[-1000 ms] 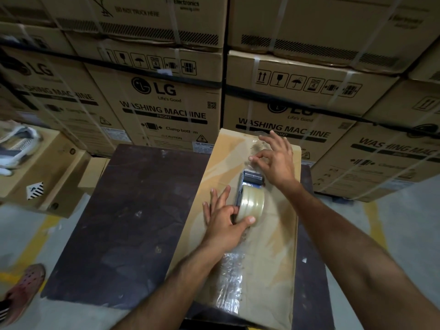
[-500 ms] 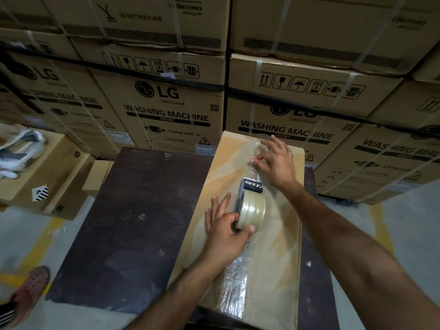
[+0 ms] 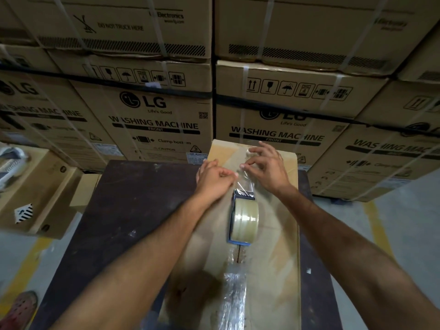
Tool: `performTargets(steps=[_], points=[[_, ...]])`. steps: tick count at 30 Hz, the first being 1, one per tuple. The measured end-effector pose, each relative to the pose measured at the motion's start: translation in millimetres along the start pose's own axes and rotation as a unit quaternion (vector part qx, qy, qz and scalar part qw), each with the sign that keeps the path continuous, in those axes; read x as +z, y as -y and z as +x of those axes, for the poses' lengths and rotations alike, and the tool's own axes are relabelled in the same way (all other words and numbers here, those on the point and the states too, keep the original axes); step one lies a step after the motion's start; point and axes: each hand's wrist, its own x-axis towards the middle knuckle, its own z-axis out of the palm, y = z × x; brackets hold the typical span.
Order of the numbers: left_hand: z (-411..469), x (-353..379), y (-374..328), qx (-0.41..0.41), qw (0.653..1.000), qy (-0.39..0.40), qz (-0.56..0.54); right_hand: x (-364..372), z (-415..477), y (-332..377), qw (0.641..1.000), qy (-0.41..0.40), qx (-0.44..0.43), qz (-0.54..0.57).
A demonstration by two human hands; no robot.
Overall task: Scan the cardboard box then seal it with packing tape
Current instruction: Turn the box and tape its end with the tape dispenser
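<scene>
A long flat cardboard box (image 3: 276,234) lies lengthwise on a dark table (image 3: 133,210). A tape dispenser (image 3: 245,220) with a clear roll rests on the box's middle, and no hand is on it. A strip of packing tape (image 3: 245,184) runs from its blade to the box's far end. My left hand (image 3: 214,179), fingers closed, pinches that strip from the left. My right hand (image 3: 269,170) hovers over the strip's far part with fingers spread, its fingertips on the tape. Wrinkled tape (image 3: 234,294) covers the near seam.
Stacked washing machine cartons (image 3: 154,120) form a wall right behind the table. Smaller cartons (image 3: 42,186) stand on the floor at the left. A red shoe (image 3: 21,306) shows at the bottom left. Yellow floor lines (image 3: 378,222) run on both sides.
My left hand let go of the tape roll and moved forward to the stretched strip. My right hand spread its fingers over the tape at the far end. The dispenser stays on the box.
</scene>
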Motion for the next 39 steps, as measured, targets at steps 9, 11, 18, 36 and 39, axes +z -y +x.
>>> performTargets(steps=[9, 11, 18, 36, 39], points=[[38.9, 11.4, -7.2, 0.033, 0.997, 0.043, 0.054, -2.2, -0.4, -5.9, 0.999, -0.030, -0.039, 0.022], [39.9, 11.5, -7.1, 0.030, 0.997, 0.041, 0.059, -1.0, -1.8, -4.8, 0.998, -0.038, -0.049, 0.032], [43.8, 11.8, -12.7, 0.029, 0.995, 0.049, 0.086, 3.2, -13.9, -4.0, 0.993, -0.048, -0.096, 0.043], [38.1, 21.6, -3.6, 0.065, 0.995, 0.008, 0.079, -24.6, -13.8, -4.3, 0.993, 0.050, -0.034, 0.099], [35.9, 21.4, -4.3, 0.068, 0.995, 0.001, 0.072, -21.0, -8.7, -4.2, 0.995, 0.035, -0.019, 0.092]])
